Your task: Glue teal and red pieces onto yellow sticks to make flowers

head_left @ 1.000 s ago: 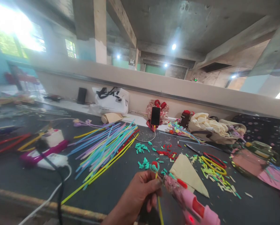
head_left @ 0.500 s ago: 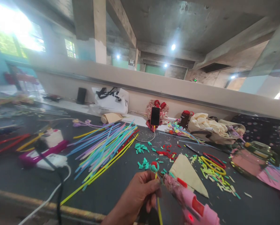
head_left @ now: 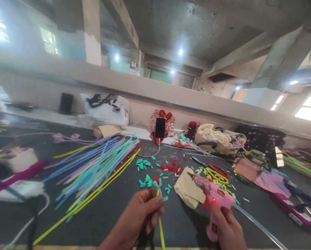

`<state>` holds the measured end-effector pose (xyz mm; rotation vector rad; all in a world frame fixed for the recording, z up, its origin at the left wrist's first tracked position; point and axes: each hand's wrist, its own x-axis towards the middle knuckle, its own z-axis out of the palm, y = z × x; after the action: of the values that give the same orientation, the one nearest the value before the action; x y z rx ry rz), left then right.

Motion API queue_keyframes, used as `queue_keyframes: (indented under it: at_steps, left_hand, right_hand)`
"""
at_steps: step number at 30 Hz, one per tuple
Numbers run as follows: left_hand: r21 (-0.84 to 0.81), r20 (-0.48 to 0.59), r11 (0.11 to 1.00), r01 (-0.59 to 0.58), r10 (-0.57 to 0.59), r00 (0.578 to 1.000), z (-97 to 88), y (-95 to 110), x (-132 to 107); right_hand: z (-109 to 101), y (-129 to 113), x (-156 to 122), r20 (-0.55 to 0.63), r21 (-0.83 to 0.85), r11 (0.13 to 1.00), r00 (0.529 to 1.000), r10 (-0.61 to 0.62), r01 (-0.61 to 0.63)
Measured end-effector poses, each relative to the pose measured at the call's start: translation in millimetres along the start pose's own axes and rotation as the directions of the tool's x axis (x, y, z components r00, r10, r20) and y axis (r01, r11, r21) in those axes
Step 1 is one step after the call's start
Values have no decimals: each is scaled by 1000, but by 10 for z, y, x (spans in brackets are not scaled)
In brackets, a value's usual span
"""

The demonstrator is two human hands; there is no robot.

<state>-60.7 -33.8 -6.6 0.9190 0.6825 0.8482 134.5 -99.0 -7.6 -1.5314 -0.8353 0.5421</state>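
My left hand (head_left: 147,211) pinches a yellow pipe cleaner stem (head_left: 160,231) topped by a small flower head (head_left: 156,183) of teal pieces round a red centre. To its right, my right hand (head_left: 228,225) grips a pink hot glue gun (head_left: 215,205) with a red light lit. A clear glue stick (head_left: 259,225) trails from the gun's rear. The nozzle points up and left over a folded cream cloth (head_left: 188,189), apart from the flower. Teal cut pieces (head_left: 145,164) lie just beyond my left hand.
Long coloured pipe cleaners (head_left: 98,170) spread across the left. Red pieces (head_left: 172,169) lie mid-table. Scissors (head_left: 215,173) rest among yellow pieces at right, near a glass jar (head_left: 250,165). A phone (head_left: 160,127) stands at the back. Power strips (head_left: 293,210) and cables lie at both sides.
The glue gun has moved right, away from the flower, and my right hand has come into view on it. My left hand still holds the stem. The camera view has turned right.
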Motion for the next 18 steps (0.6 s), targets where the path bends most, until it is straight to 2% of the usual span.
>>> queue_keyframes:
  at_steps: [2,3,5,7,10,11,13,15,18]
  left_hand:
    - [-4,-4,1000,-2,2,1000,-9,-13,8]
    - [-9,-1,1000,-8,8,1000,-13,-21,11]
    - [-21,11,1000,-24,24,1000,-14,-38,8]
    - [-39,18,998,-47,48,999,-8,-49,-5]
    - [-66,20,995,-71,73,997,7,-42,-37]
    - [-79,18,994,-76,77,997,11,-34,-47]
    - [-115,14,990,-84,86,996,15,-13,-61]
    - [-155,15,984,-87,90,996,9,9,-65]
    - [-183,34,981,-58,66,997,-10,24,-59]
  right_hand:
    - [65,6,95,68,196,963,982,174,-184]
    - [100,0,130,113,269,931,968,222,-245]
    - [159,-9,191,176,318,907,958,229,-275]
    - [191,14,260,223,261,940,962,161,-218]
    - [183,116,400,216,-87,994,973,81,-64]
    - [167,151,447,180,-232,972,981,70,-26]
    - [119,193,521,111,-400,916,993,45,4]
    - [48,179,546,101,-532,844,995,-9,61]
    - [-77,73,464,111,-785,609,993,-45,115]
